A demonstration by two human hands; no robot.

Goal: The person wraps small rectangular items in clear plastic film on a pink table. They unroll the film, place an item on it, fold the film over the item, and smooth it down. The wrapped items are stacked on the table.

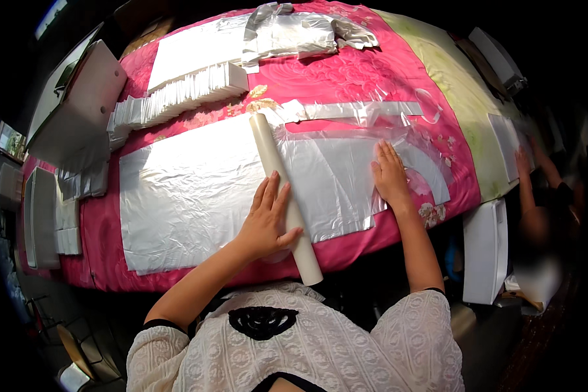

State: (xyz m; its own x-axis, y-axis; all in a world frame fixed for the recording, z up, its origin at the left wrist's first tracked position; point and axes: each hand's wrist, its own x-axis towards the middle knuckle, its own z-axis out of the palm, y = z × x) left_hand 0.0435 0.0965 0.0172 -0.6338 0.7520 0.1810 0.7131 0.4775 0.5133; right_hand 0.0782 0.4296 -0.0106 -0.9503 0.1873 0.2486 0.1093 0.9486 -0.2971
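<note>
A long off-white tube lies across a stack of thin white plastic sheets, its near end reaching past the table's front edge. My left hand rests on the tube, fingers stretched out and thumb lying over it. Farther right, my right hand lies flat with its fingers extended on a thin, clear-looking plastic piece. This piece spreads from the tube to the right and has a curved cut-out near its right end. Whether the tube is joined to the plastic cannot be seen.
A pink flowered cloth covers the table. Beyond the sheets stand a row of folded white packets and a bundle of white plastic bags. White boxes stand at left. Another person's hands are at the right edge.
</note>
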